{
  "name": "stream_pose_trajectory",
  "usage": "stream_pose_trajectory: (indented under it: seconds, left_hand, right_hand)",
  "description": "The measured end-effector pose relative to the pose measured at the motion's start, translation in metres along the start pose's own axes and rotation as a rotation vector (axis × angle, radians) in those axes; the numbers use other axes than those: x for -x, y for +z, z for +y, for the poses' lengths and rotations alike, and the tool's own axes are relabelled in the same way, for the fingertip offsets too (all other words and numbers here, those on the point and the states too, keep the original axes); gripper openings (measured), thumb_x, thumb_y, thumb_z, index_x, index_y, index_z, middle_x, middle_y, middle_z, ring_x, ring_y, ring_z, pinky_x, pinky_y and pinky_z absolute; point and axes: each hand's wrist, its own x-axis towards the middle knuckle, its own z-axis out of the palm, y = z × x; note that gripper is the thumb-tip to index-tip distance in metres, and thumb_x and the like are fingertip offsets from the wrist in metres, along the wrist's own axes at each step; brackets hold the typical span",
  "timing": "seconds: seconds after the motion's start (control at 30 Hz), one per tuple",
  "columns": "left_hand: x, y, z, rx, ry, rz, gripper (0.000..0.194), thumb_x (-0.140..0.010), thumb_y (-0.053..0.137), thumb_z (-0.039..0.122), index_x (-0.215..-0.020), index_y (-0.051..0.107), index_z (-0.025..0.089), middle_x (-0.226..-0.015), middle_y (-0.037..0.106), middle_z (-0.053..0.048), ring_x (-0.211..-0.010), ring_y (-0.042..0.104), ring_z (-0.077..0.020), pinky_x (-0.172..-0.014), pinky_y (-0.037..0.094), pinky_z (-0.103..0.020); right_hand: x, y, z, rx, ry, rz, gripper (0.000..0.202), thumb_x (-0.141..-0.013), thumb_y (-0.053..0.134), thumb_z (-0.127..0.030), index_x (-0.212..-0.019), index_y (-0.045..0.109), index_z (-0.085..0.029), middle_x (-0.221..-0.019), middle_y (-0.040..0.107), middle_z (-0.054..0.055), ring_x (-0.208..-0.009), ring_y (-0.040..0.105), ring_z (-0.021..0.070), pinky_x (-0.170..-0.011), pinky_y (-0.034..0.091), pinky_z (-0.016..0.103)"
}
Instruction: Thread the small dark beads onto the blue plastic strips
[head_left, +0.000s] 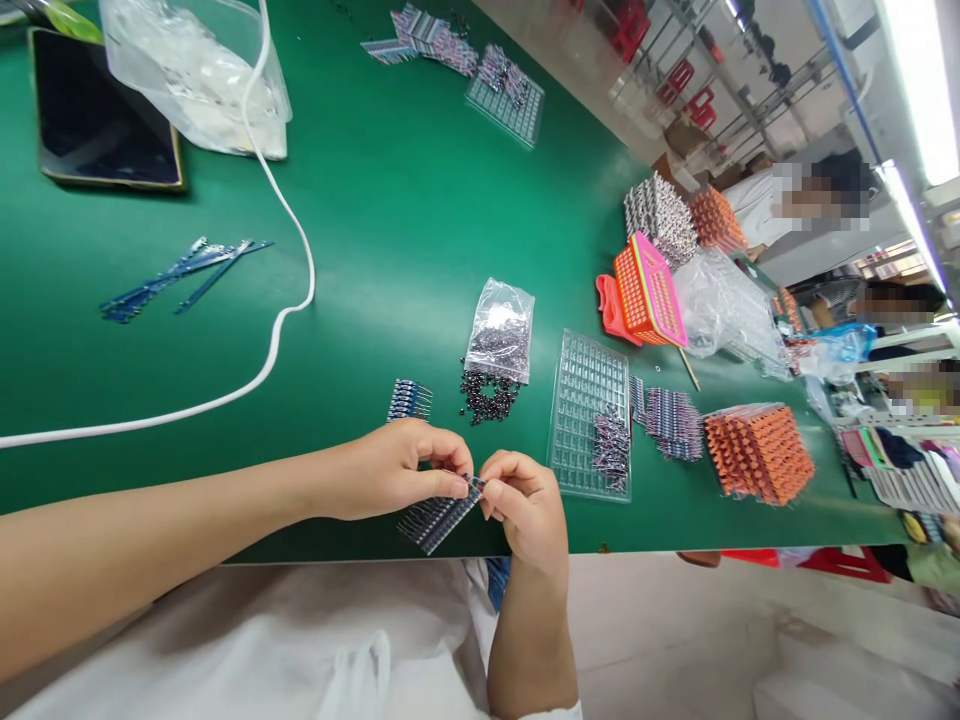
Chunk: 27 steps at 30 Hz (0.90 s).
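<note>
A dark strip of small circuit-board pieces with thin wire leads point(442, 522) hangs at a slant near the table's front edge. My left hand point(405, 468) is closed on its upper end between thumb and fingers. Close beside it, my right hand point(529, 505) pinches at the same end of the strip; whatever sits between those fingertips is too small to make out. Just beyond my left hand lies another blue strip with leads point(409, 399). Small dark beads point(489, 398) are spilled in front of an open clear bag point(500, 330) that holds more of them.
To the right lie a clear blister tray point(589, 410) with wired pieces, stacked strips point(673, 424), an orange stack point(759, 452) and a pink-orange basket point(649, 292). Leftward, a white cable point(279, 325) crosses the green table near blue offcuts point(187, 275) and a tablet point(105, 115). People sit farther right.
</note>
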Motion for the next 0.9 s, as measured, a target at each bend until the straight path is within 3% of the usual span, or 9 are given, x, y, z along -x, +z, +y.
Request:
stream_pose_trajectory:
  seconds: [0.37, 0.5, 0.6, 0.73, 0.8, 0.9]
  left_hand:
    - [0.002, -0.002, 0.004, 0.031, 0.044, -0.073, 0.016, -0.087, 0.061, 0.029, -0.081, 0.07, 0.017, -0.075, 0.068, 0.002, -0.07, 0.059, -0.0122, -0.066, 0.044, -0.02]
    - [0.001, -0.002, 0.003, 0.043, 0.014, -0.002, 0.017, -0.085, 0.063, 0.033, -0.081, 0.07, 0.017, -0.075, 0.07, 0.001, -0.071, 0.061, -0.0138, -0.066, 0.046, -0.021]
    - [-0.001, -0.002, 0.0, 0.124, -0.037, 0.114, 0.021, -0.084, 0.064, 0.038, -0.081, 0.069, 0.018, -0.076, 0.072, 0.0, -0.071, 0.063, -0.0149, -0.065, 0.048, -0.023]
    - [-0.003, -0.004, 0.0, 0.214, -0.054, 0.218, 0.025, -0.083, 0.067, 0.043, -0.083, 0.069, 0.018, -0.083, 0.075, -0.002, -0.08, 0.067, -0.0177, -0.074, 0.051, -0.027]
    - [-0.004, -0.006, 0.001, 0.238, -0.054, 0.265, 0.026, -0.082, 0.068, 0.044, -0.082, 0.069, 0.018, -0.083, 0.075, -0.002, -0.081, 0.067, -0.0183, -0.076, 0.051, -0.028]
    - [-0.004, -0.008, 0.003, 0.266, -0.063, 0.327, 0.026, -0.08, 0.069, 0.043, -0.081, 0.068, 0.018, -0.082, 0.073, -0.002, -0.08, 0.066, -0.0181, -0.077, 0.051, -0.029]
  right_hand:
    - [0.005, 0.001, 0.002, 0.034, -0.019, -0.025, 0.015, -0.081, 0.074, -0.035, -0.078, 0.07, -0.021, -0.072, 0.062, -0.002, -0.053, 0.05, 0.0086, -0.051, 0.04, 0.023]
    - [0.007, -0.01, -0.001, 0.141, -0.044, 0.028, 0.017, -0.082, 0.071, -0.037, -0.079, 0.07, -0.02, -0.074, 0.062, 0.0, -0.053, 0.05, 0.0093, -0.051, 0.041, 0.024]
    - [0.019, -0.04, -0.014, 0.413, -0.15, 0.274, 0.016, -0.085, 0.068, -0.036, -0.08, 0.07, -0.021, -0.075, 0.063, 0.0, -0.06, 0.055, 0.0121, -0.053, 0.044, 0.025]
    - [0.042, -0.105, -0.036, 0.978, -0.243, 0.648, 0.018, -0.084, 0.069, -0.042, -0.085, 0.074, -0.024, -0.091, 0.072, 0.007, -0.085, 0.068, 0.0244, -0.074, 0.054, 0.037]
    - [0.053, -0.136, -0.043, 1.178, -0.215, 0.722, 0.02, -0.083, 0.069, -0.045, -0.084, 0.074, -0.026, -0.093, 0.073, 0.009, -0.082, 0.069, 0.0267, -0.069, 0.054, 0.039]
    - [0.062, -0.172, -0.041, 1.323, -0.188, 0.728, 0.023, -0.083, 0.068, -0.05, -0.083, 0.075, -0.028, -0.087, 0.074, 0.01, -0.068, 0.068, 0.0255, -0.062, 0.053, 0.04]
